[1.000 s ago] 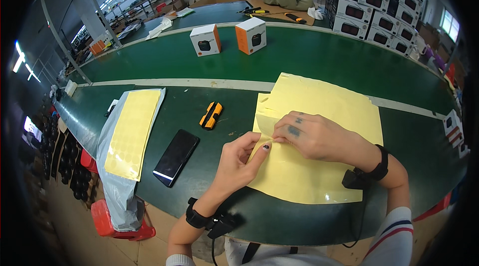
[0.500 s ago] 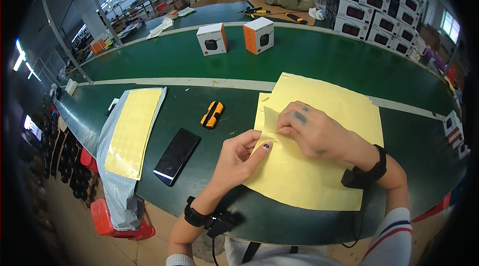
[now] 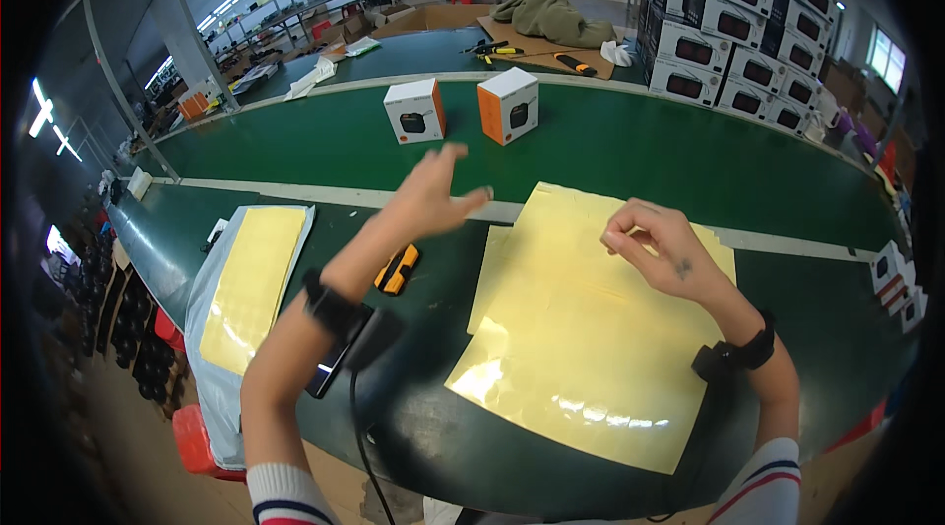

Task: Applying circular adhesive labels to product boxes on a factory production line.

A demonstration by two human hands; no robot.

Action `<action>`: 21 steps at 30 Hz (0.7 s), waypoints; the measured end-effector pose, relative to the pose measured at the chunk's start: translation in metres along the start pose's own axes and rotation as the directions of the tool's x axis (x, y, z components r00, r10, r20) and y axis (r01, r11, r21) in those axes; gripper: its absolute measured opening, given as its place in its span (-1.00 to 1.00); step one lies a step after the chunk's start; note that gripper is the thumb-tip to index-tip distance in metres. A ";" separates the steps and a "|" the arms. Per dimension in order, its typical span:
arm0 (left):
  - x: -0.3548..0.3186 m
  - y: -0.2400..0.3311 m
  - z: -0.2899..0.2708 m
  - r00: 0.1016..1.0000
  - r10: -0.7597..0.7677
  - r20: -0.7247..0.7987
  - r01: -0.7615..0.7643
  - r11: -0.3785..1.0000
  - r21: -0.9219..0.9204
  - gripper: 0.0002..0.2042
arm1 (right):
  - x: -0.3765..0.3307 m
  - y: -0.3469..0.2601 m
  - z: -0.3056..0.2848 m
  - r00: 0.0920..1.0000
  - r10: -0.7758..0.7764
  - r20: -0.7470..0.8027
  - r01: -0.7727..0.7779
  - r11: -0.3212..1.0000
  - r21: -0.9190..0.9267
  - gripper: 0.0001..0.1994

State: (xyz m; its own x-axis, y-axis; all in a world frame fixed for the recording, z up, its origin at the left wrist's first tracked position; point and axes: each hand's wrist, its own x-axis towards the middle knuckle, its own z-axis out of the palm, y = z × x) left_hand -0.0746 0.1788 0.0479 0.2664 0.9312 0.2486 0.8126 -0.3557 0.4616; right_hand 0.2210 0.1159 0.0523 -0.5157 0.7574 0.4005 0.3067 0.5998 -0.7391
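Note:
My left hand (image 3: 433, 192) stretches toward two small white-and-orange boxes, with its fingers spread and nothing in them. The left box (image 3: 415, 116) is just beyond its fingertips, and the right box (image 3: 512, 112) stands beside it. Over the large yellow sheets (image 3: 581, 338) is my right hand (image 3: 658, 247), thumb and fingers pinched together. Whatever the pinch may hold is too small to make out. The sheets lie overlapping, with glossy patches and round outlines near the front edge.
Left of me, more yellow sheets (image 3: 258, 279) rest on a grey plastic bag (image 3: 221, 405). A black-and-yellow tool (image 3: 397, 271) lies under my left forearm, which partly covers a phone (image 3: 323, 379). Stacked cartons (image 3: 728, 28) rise at the back right, with cutters (image 3: 492, 49) further left.
My left hand has let go of the yellow sheet, opened and moved forward toward the boxes. My right hand has shifted right, still pinched. The lifted sheet corner is down, and the view has tilted.

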 end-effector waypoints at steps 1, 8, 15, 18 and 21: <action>0.032 -0.010 0.002 0.999 -0.004 -0.052 0.007 0.999 0.046 -0.30 | -0.003 0.002 -0.003 0.998 0.052 -0.020 -0.051 0.998 0.034 -0.85; 0.182 -0.044 0.065 0.986 -0.073 -0.150 0.089 0.991 0.103 -0.09 | -0.031 0.006 -0.033 0.984 0.164 -0.064 -0.164 0.986 -0.007 -0.91; 0.193 -0.050 0.102 0.955 0.057 -0.290 -0.064 0.998 -0.013 -0.39 | -0.048 0.008 -0.042 0.979 0.190 -0.078 -0.187 0.981 0.047 -0.96; 0.163 -0.029 0.095 0.928 0.135 -0.346 -0.166 0.984 -0.059 -0.47 | -0.048 0.002 -0.045 0.984 0.150 -0.096 -0.137 0.981 0.134 -0.95; 0.105 0.008 0.074 0.910 0.262 -0.321 -0.299 0.952 -0.071 -0.46 | -0.049 -0.008 -0.051 0.981 0.091 -0.173 -0.067 0.988 0.142 -0.95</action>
State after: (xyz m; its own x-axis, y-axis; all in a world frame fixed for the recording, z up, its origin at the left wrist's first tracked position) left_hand -0.0017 0.2796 0.0142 0.2894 0.7290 0.6203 0.6569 -0.6226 0.4253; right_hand 0.2845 0.0875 0.0664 -0.3391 0.8423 0.4190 0.2237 0.5049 -0.8337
